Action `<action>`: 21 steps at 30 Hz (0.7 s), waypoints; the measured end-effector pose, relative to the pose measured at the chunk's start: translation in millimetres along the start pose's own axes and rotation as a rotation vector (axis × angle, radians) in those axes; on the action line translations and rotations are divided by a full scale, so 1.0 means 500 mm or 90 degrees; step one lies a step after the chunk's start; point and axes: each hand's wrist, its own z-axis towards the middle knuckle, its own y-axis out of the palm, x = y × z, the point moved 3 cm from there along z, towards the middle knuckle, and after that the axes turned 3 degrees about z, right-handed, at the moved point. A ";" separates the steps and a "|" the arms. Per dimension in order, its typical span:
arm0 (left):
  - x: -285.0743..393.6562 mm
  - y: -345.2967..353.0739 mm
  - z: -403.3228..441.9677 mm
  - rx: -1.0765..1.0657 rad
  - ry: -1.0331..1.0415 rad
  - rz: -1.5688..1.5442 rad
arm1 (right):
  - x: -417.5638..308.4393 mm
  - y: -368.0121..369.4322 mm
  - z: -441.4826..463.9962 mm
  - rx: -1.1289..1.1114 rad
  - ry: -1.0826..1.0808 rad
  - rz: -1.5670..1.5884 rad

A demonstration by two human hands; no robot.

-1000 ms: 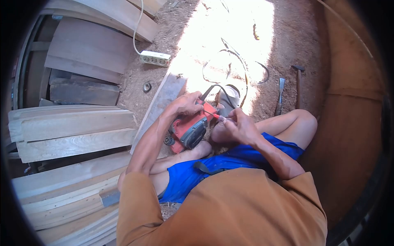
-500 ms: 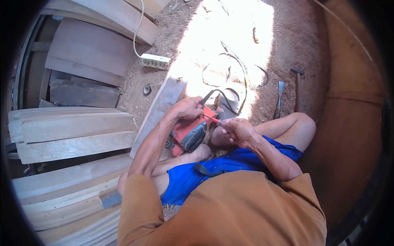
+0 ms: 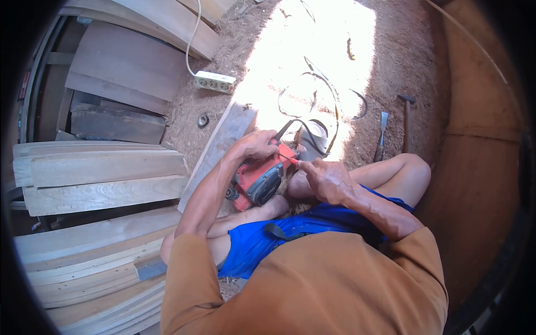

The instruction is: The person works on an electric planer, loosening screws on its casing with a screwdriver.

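A red and black electric power tool, which looks like a hand planer (image 3: 259,181), lies tilted between my legs. My left hand (image 3: 258,145) is wrapped around the handle end near its cord. In my right hand (image 3: 329,181) is a screwdriver (image 3: 293,161) with a red part by its shaft. The shaft points left to the tool's upper side, close to my left fingers; whether the tip sits in a screw is too small to tell. My right fingers are closed around the screwdriver's handle, the back of the hand facing up.
A chisel (image 3: 382,135) and a hammer (image 3: 406,123) lie on the shavings-covered ground at right. Beyond the tool runs a black cord (image 3: 336,106). A white power strip (image 3: 215,81), a roll of tape (image 3: 202,120) and stacked boards (image 3: 106,192) are on the left.
My right hand has turned over on the screwdriver, so its back now faces up more, and the forearm has shifted slightly right. The left hand keeps its hold on the tool.
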 end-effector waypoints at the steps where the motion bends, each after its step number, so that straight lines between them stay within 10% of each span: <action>1: 0.003 0.004 0.000 0.011 -0.004 0.019 | 0.007 0.008 0.000 0.018 0.003 0.022; 8: -0.001 0.004 0.002 0.039 0.027 0.036 | 0.048 0.101 0.000 0.291 0.001 0.333; 12: 0.004 0.001 0.003 0.038 0.012 0.047 | 0.057 0.074 0.009 0.065 0.562 0.944; 18: -0.008 0.009 0.008 0.031 0.019 0.027 | -0.013 0.001 0.014 0.165 0.054 0.001; 21: -0.007 0.007 0.003 0.041 0.027 0.026 | -0.027 -0.010 0.019 -0.023 0.004 -0.057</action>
